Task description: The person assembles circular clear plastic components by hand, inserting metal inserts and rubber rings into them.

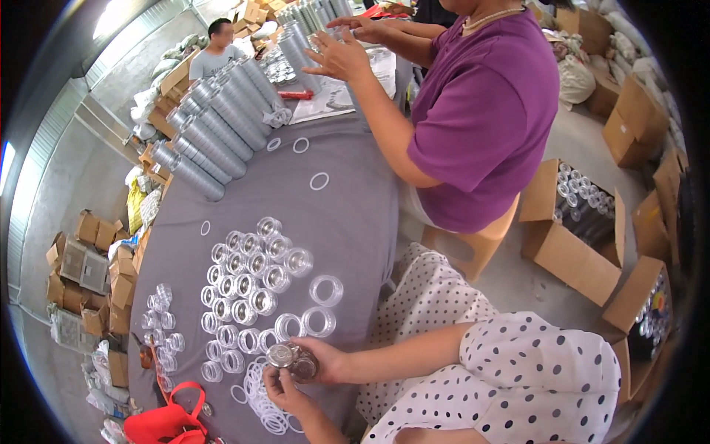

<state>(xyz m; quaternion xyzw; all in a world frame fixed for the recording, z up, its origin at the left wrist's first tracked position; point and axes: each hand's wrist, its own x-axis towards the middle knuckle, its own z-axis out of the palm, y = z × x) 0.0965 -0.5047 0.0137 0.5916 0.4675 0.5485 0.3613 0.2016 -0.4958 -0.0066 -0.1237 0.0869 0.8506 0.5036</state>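
Observation:
My right hand (330, 361) is closed around small round clear pieces with a dark metallic look (304, 365). A round, shiny, lid-like piece (280, 355) sits at its fingertips. Just below, my left hand (290, 392) is bent up, with thumb and fingers close together against the lower side of these pieces; whether it grips one is hard to see. Beneath and beside it lies a heap of thin white rings (259, 407). Beyond my hands, short clear round containers (257, 263) stand grouped on the grey tablecloth (347, 222), with larger clear rings (325, 291) to the right.
Tall stacks of silvery discs (214, 122) fill the far left of the table. A red bag (166, 425) lies at the near left. A person in a purple shirt (481, 126) works at the far right. Open cartons (573, 266) stand on the floor at right.

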